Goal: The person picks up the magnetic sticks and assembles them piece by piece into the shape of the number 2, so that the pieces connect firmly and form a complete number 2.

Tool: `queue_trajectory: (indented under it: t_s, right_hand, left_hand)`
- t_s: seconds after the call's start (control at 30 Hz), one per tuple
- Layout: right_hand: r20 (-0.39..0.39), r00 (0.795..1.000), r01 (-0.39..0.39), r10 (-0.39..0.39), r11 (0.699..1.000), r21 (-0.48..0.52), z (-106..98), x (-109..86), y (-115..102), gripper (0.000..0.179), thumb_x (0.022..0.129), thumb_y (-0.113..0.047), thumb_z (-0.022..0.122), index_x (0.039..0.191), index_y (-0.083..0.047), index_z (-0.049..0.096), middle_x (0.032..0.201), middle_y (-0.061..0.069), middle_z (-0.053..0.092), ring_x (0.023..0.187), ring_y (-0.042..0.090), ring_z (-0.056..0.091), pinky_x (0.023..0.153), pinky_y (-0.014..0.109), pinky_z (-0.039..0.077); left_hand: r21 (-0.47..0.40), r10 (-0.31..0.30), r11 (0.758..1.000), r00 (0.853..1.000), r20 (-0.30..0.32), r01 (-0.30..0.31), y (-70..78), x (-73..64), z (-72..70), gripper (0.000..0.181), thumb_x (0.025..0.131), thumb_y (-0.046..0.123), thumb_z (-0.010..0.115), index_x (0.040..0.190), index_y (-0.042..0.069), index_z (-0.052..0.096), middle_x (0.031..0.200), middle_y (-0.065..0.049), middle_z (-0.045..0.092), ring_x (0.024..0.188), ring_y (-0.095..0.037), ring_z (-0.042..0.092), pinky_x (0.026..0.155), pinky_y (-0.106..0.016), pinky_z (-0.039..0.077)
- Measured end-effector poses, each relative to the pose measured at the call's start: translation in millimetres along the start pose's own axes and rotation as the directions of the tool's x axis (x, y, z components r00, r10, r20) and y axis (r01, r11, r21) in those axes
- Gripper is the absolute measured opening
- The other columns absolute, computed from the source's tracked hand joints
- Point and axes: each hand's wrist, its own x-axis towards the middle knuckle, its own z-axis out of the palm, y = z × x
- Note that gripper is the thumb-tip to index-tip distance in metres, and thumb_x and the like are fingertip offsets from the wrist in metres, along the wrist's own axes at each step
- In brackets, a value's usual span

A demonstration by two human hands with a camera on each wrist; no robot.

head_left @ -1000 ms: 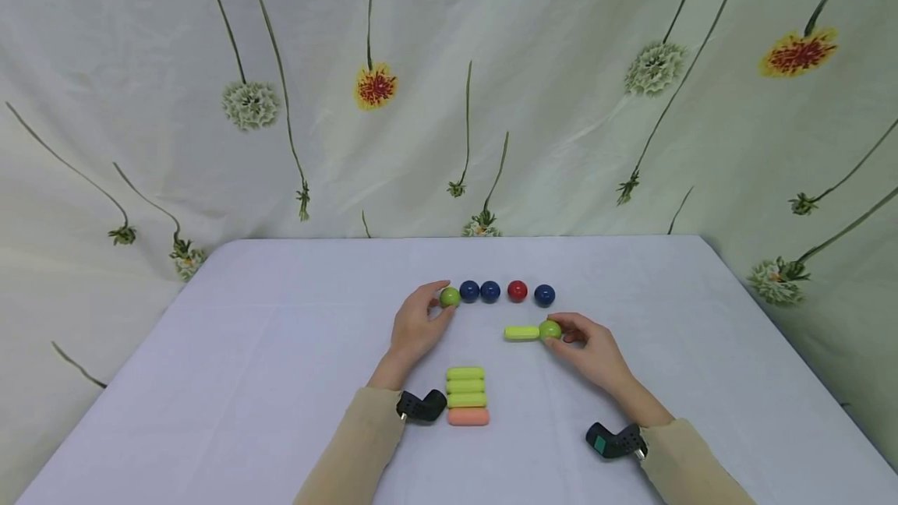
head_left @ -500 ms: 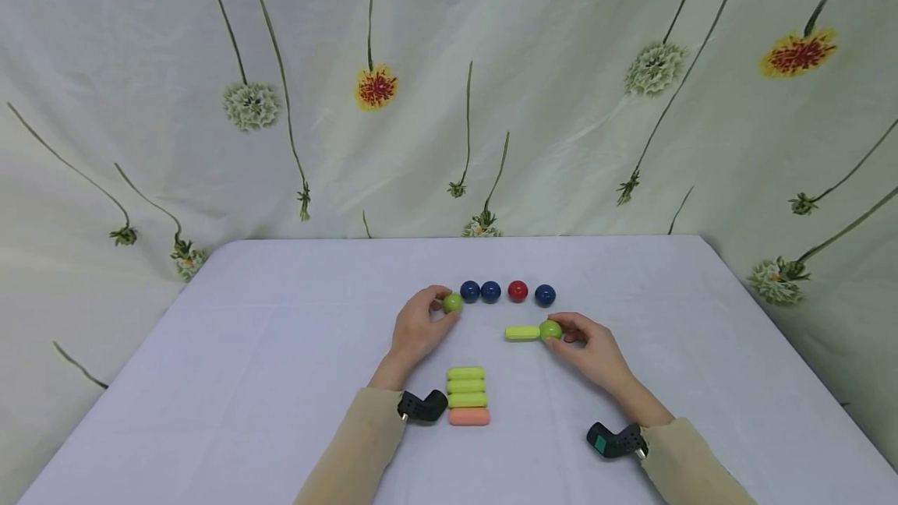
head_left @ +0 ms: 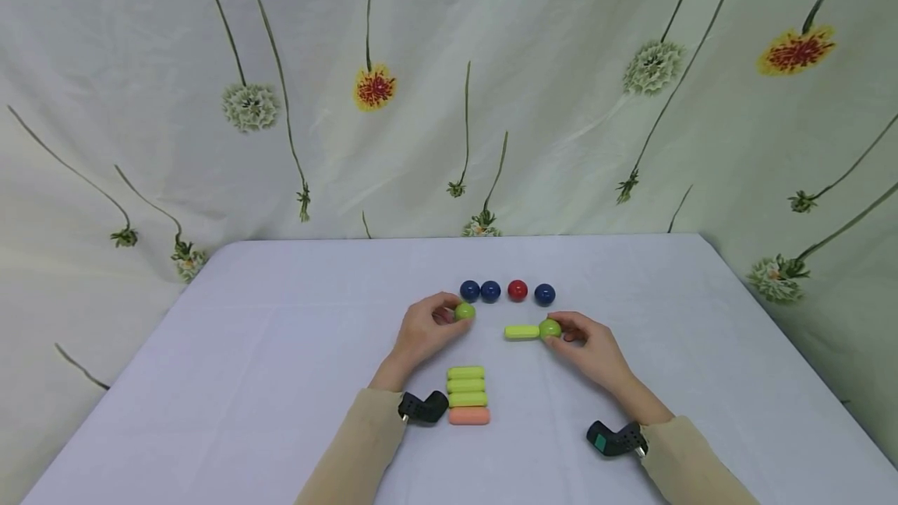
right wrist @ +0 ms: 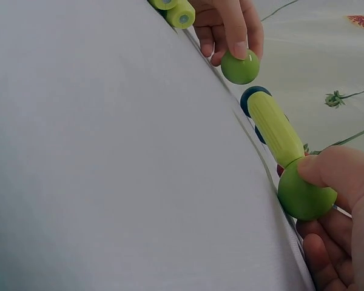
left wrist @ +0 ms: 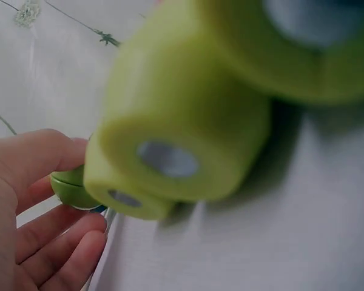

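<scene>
My left hand [head_left: 426, 330] pinches a glossy green ball [head_left: 464, 311] between thumb and fingers, just in front of the row of balls. To its right, my right hand [head_left: 589, 351] grips a second green ball [head_left: 550, 330]. That ball touches the right end of a short yellow-green rod [head_left: 521, 332], which points left toward the other ball with a gap between. The right wrist view shows the thumb [right wrist: 327, 173] across the ball where the rod [right wrist: 278, 130] meets it. In the left wrist view, nearby rods [left wrist: 188, 121] partly hide the left hand's ball [left wrist: 73, 191].
Behind the hands stand a red ball [head_left: 517, 291] and three blue balls, one at the right end [head_left: 544, 294]. Nearer me, yellow-green rods [head_left: 466, 386] lie stacked side by side with an orange rod [head_left: 469, 416] in front. A white cloth covers the table [head_left: 281, 380].
The left hand has taken the green ball from the left end of the row and carried it nearer and to the right. The right hand, its ball and the rod have stayed put.
</scene>
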Motion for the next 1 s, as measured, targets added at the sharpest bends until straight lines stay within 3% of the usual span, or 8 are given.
queue_trajectory:
  t_s: [0.27,0.47,1.0]
  right_hand:
    - [0.002,1.000,-0.005,0.005,1.000,0.001,0.6,0.4,0.5,0.035,0.081,-0.014,0.073,0.115,-0.007,0.064,0.105,0.007,0.066,0.083,0.016,0.056,0.074,0.025,0.048]
    - [-0.002,1.000,-0.009,0.009,1.000,-0.022,0.4,0.0,-0.9,0.036,0.081,-0.015,0.074,0.115,-0.008,0.065,0.105,0.006,0.066,0.083,0.015,0.057,0.074,0.026,0.048]
    - [-0.004,1.000,0.018,-0.018,1.000,-0.024,-0.2,0.0,-0.3,0.036,0.082,-0.016,0.074,0.115,-0.007,0.065,0.105,0.007,0.066,0.083,0.015,0.057,0.074,0.026,0.048]
  left_hand:
    - [-0.122,-0.024,0.992,0.993,0.115,0.038,1.7,-1.5,1.0,0.029,0.077,0.025,0.077,0.103,0.016,0.069,0.091,0.004,0.065,0.079,-0.011,0.060,0.073,-0.028,0.050]
    - [-0.175,0.010,0.984,0.986,0.166,0.019,6.0,-3.2,2.5,0.030,0.077,0.022,0.078,0.104,0.013,0.069,0.092,0.002,0.066,0.080,-0.012,0.062,0.074,-0.028,0.051]
    - [-0.149,0.059,0.988,0.972,0.228,-0.025,6.3,-4.3,8.5,0.031,0.079,0.026,0.076,0.107,0.016,0.069,0.097,0.008,0.067,0.085,-0.009,0.062,0.076,-0.028,0.049]
